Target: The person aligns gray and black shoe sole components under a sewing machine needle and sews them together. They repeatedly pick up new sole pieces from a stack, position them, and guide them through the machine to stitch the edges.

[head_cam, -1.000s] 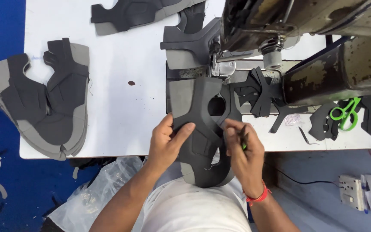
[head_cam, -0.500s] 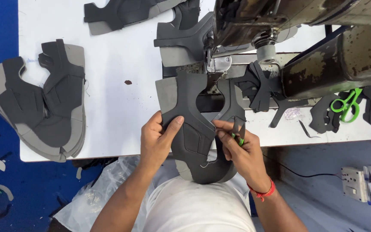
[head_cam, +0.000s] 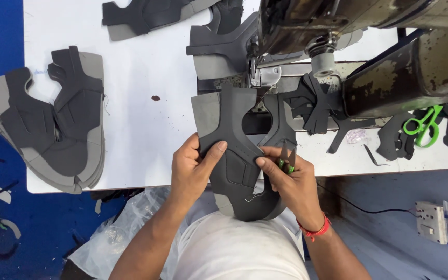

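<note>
Both hands grip one shoe upper (head_cam: 239,155) at the table's (head_cam: 146,124) near edge: left hand (head_cam: 195,166) pinching its side, right hand (head_cam: 289,173) also closed round snips (head_cam: 286,161). Blades so close could nick the fabric.

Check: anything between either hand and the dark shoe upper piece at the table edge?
Nothing visible. The left hand already pinches the shoe upper piece with thumb on top. The right hand touches its right edge while holding small snips. The sewing machine sits behind, apart from both hands.
</note>
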